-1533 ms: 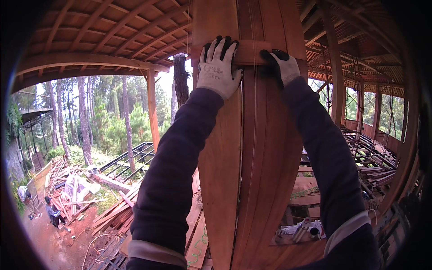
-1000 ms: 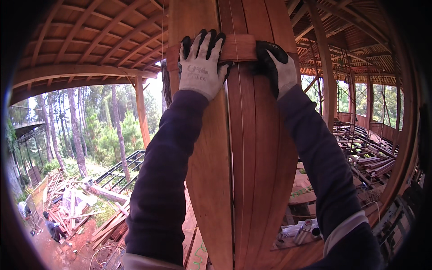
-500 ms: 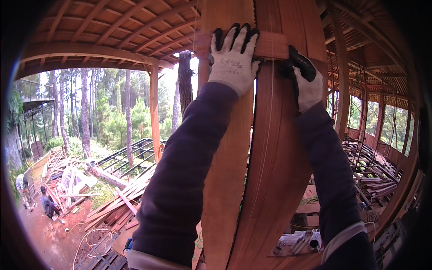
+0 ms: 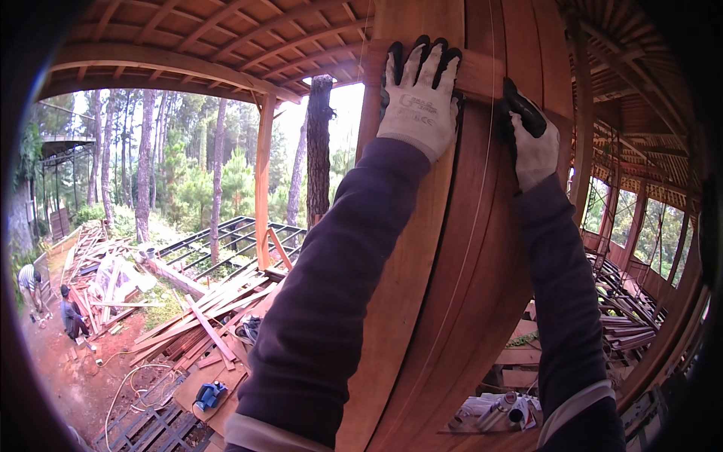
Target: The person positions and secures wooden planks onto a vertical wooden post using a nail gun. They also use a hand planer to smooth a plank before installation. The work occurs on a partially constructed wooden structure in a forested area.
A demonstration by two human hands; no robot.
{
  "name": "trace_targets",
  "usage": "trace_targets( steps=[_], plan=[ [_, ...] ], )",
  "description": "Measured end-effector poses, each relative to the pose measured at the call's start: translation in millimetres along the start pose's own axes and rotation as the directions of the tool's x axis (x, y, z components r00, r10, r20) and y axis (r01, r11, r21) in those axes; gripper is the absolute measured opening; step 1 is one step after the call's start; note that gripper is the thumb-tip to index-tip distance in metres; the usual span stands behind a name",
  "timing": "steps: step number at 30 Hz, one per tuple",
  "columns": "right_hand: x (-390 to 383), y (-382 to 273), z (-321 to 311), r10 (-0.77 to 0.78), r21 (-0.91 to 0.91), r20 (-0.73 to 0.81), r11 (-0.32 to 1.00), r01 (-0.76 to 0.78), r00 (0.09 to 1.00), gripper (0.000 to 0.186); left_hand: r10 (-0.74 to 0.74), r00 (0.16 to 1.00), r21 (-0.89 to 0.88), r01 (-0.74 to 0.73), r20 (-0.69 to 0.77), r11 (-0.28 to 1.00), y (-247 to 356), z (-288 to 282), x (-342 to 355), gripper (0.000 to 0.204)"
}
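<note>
Both my hands are raised in pale gloves with black fingertips, against tall upright wooden planks (image 4: 429, 248). A short wooden strip (image 4: 482, 74) lies crosswise over them. My left hand (image 4: 420, 105) is spread flat on the strip, fingers pointing up. At the strip's right end, my right hand (image 4: 533, 135) is curled, thumb side toward me, its fingers closed against that end. Part of its grip is hidden behind the glove. A thin string (image 4: 473, 233) runs down the front of the planks.
Below left, a blue power tool (image 4: 209, 395) rests on a board beside piled lumber (image 4: 203, 324). Two people (image 4: 73, 313) are on the ground farther off. A metal flask (image 4: 497, 410) lies low on the right. A wooden post (image 4: 265, 181) and tree trunks stand beyond.
My view has shifted, so the planks and both hands appear farther right and the blue tool shows fully. Both hands keep their places on the strip.
</note>
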State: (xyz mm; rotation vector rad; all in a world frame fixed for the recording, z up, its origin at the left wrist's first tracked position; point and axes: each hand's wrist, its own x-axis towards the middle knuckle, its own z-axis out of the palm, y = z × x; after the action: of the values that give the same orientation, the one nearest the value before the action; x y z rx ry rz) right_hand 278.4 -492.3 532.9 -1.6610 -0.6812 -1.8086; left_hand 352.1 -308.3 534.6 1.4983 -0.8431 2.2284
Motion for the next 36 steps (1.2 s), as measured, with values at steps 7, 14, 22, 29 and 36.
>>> trace_targets(
  steps=[7, 14, 22, 29, 36],
  plan=[
    [2.1, 6.2, -2.6, -0.093, -0.052, 0.036, 0.994, 0.095, 0.995, 0.031, -0.006, 1.000, 0.007, 0.007, -0.016, 1.000, -2.2, -0.9, -0.8, 0.060],
    [1.0, 2.3, -1.5, -0.179, -0.051, 0.071, 0.982, 0.183, 0.981, 0.031, 0.005, 1.000, 0.023, -0.005, -0.007, 1.000, -5.2, -3.0, -1.4, 0.062],
    [-2.6, -1.9, 4.0, -0.217, -0.234, 0.039, 0.947, 0.220, 0.975, 0.030, -0.020, 1.000, 0.031, 0.021, -0.015, 0.999, -5.8, -6.3, -2.5, 0.062],
    [1.3, 8.9, 1.8, -0.140, -0.143, 0.067, 0.979, 0.149, 0.988, 0.028, 0.003, 0.999, 0.023, -0.002, -0.037, 1.000, -6.6, -2.4, -2.0, 0.062],
    [0.3, 7.8, 1.7, -0.248, -0.132, 0.069, 0.958, 0.256, 0.966, 0.028, 0.009, 1.000, 0.050, -0.009, 0.008, 0.999, -3.0, -5.9, -1.4, 0.057]
  ],
)
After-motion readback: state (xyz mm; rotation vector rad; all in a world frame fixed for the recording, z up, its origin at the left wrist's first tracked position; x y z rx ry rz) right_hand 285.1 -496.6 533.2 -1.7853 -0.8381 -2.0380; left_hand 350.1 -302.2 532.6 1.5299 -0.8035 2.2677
